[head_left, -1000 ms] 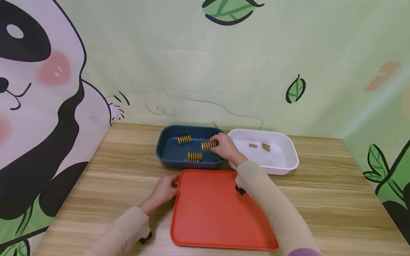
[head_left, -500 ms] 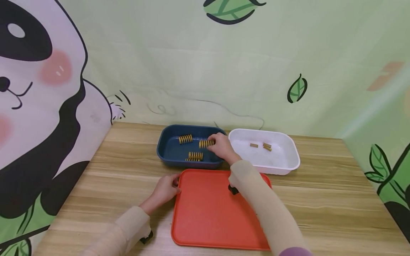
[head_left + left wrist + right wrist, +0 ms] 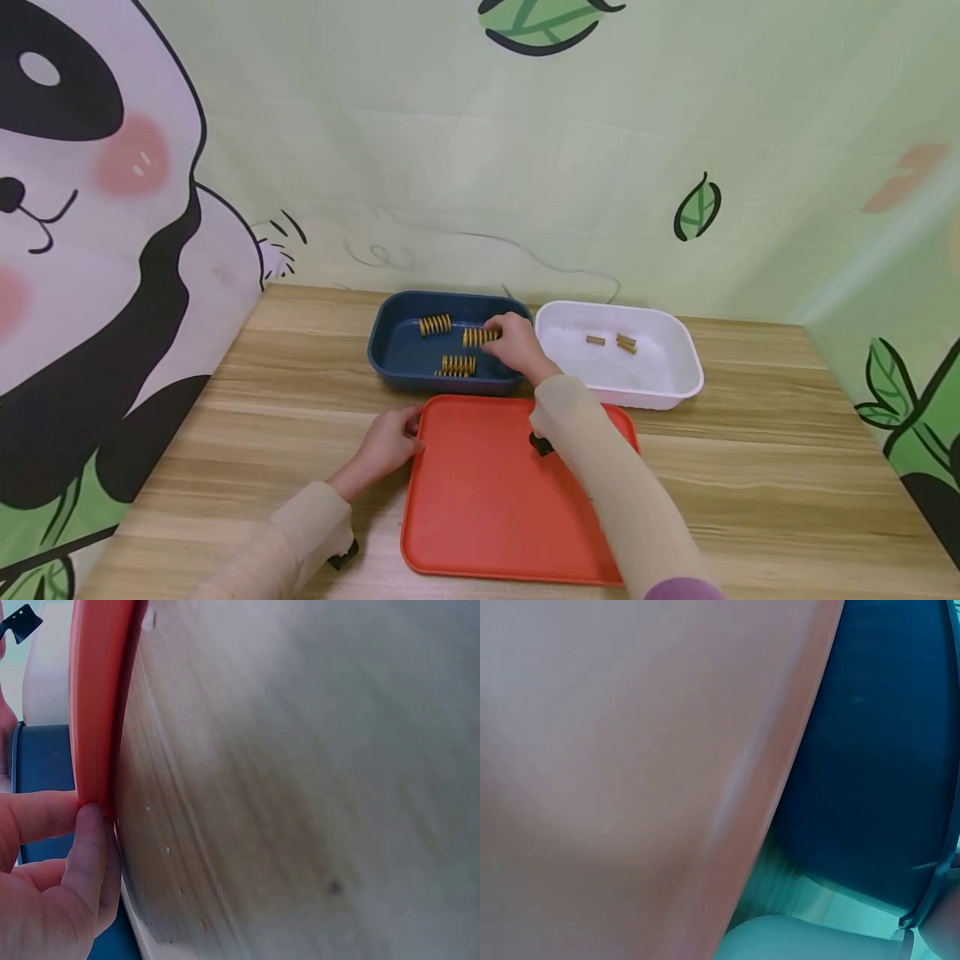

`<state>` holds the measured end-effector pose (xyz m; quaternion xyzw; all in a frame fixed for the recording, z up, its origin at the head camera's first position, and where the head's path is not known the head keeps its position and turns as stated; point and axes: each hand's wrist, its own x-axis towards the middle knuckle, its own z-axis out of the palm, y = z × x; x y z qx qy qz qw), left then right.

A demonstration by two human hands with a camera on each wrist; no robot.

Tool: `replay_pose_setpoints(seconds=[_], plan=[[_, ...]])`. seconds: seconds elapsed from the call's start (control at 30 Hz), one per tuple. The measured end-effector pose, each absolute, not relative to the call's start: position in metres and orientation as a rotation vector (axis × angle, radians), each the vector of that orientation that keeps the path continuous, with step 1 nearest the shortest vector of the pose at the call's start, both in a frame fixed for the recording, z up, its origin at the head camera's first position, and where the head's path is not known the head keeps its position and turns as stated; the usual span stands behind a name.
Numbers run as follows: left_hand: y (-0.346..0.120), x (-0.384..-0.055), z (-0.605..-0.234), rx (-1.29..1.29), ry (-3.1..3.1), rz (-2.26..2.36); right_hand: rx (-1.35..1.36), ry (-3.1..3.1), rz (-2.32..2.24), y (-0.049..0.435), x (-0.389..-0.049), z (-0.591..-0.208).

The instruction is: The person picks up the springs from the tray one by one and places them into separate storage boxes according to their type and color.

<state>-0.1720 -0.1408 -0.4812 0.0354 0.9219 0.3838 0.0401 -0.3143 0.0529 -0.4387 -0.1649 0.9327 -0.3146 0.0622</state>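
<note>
My right hand (image 3: 513,343) reaches into the blue bin (image 3: 390,367) and pinches the right end of a yellow coil spring (image 3: 477,337) lying lengthwise there. Other springs lie in the same bin: one spring (image 3: 435,325) at the back left, and a pair (image 3: 458,365) close together by the front wall. My left hand (image 3: 386,444) is at the left edge of the red tray (image 3: 510,492). In the left wrist view, the thumb and fingers of that hand (image 3: 52,892) pinch the tray's rim (image 3: 94,712). The right wrist view barely catches the right hand (image 3: 945,919), at the lower right corner.
Right of the blue bin stands a white bin (image 3: 652,375) with a few short brown rods (image 3: 626,342) in it. Both bins sit behind the tray on a wooden table (image 3: 765,467). A printed cloth (image 3: 420,167) hangs behind.
My right hand has shifted a little to the left inside the blue bin, and the pinched spring has moved left with it. My left hand stays at the tray's edge.
</note>
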Motion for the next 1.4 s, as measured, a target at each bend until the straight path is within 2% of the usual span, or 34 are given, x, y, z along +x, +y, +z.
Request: replay_pose_setpoints(seconds=[0.57, 1.4], plan=[[-0.141, -0.173, -0.479, 0.1, 2.823, 1.164, -0.346, 2.73, -1.092, 0.041, -0.316, -0.44], [-0.141, -0.171, -0.482, 0.117, 2.855, 1.176, -0.311, 2.672, -1.095, 0.035, -0.32, -0.453]])
